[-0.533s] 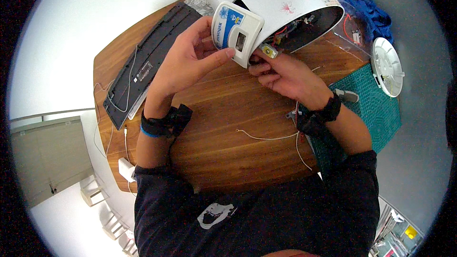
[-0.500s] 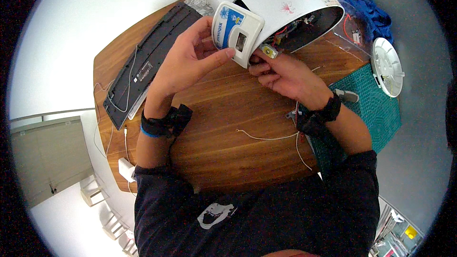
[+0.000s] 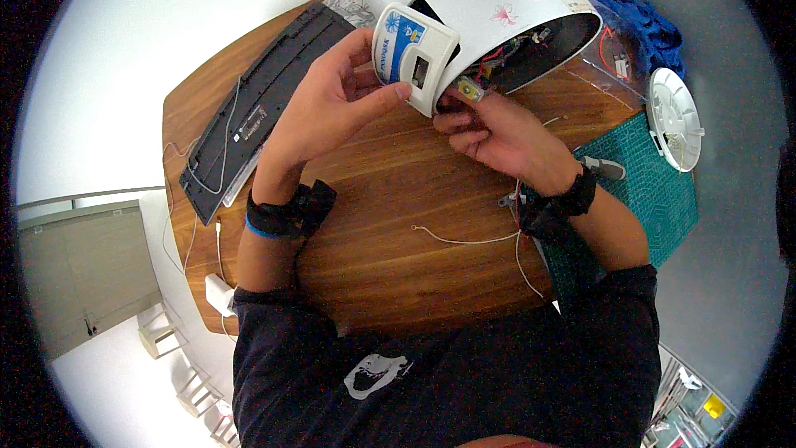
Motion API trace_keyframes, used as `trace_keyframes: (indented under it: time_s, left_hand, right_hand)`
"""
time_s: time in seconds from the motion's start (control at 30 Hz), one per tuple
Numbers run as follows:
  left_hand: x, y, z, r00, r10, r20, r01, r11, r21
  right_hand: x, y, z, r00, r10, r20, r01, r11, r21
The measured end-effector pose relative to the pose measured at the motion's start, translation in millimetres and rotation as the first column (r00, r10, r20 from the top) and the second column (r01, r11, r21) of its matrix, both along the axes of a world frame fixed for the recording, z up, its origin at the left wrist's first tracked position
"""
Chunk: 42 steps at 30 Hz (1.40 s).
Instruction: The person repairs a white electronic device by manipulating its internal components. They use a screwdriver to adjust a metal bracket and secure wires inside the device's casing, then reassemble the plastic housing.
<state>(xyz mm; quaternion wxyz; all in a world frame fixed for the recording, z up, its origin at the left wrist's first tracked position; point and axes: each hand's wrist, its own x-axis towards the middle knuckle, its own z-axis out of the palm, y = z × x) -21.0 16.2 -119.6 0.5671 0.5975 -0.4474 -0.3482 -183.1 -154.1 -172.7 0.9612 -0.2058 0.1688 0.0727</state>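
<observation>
A white appliance housing (image 3: 464, 12) with pink flowers lies on its side at the far edge of the table, its open end showing wires (image 3: 518, 50). My left hand (image 3: 332, 95) grips a white control panel (image 3: 417, 58) with a blue label and a small window, fingers behind it and thumb on its front. The panel is tilted in front of the housing's side. Below the housing's opening, my right hand (image 3: 497, 133) has its fingers curled in by the panel's lower edge; what they hold is hidden. A small yellow and clear part (image 3: 470, 90) shows just above those fingers.
A black keyboard (image 3: 257, 108) lies upside down at left. On the right are a green cutting mat (image 3: 655, 191), a white round cover (image 3: 676, 116) and a blue cloth (image 3: 651, 33). Thin white wires (image 3: 464, 241) lie nearer me; a white adapter (image 3: 220, 294) sits at the left edge.
The housing and panel have shifted very slightly to the right. Both hands keep nearly the same positions and grips.
</observation>
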Motion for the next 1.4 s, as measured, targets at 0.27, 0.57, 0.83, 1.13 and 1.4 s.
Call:
trace_keyframes:
  time_s: [0.27,0.57,0.83,1.13,1.4]
  left_hand:
    - [-2.7,1.7,8.3,0.999,0.030,0.046,-0.035,0.994,0.101]
    - [-2.5,1.2,9.5,0.998,0.019,0.063,-0.023,0.998,0.063]
    - [-3.2,-0.7,6.6,0.999,0.025,0.035,-0.026,0.999,0.031]
    - [-4.3,2.2,10.8,0.998,0.049,0.034,-0.051,0.997,0.061]
    - [-3.2,1.3,8.6,0.997,0.040,0.072,-0.043,0.999,0.030]
  right_hand:
    - [1.5,-3.3,-11.8,0.999,0.024,0.035,-0.024,1.000,-0.004]
    - [-0.6,-8.7,-20.6,0.997,0.047,0.066,-0.042,0.996,-0.074]
    - [-2.4,-13.7,-21.6,0.988,0.063,0.138,-0.078,0.991,0.105]
    - [3.0,-4.3,-9.4,0.999,0.016,-0.032,-0.021,0.990,-0.136]
    - [1.8,-15.5,-31.7,0.995,0.075,0.059,-0.076,0.997,0.011]
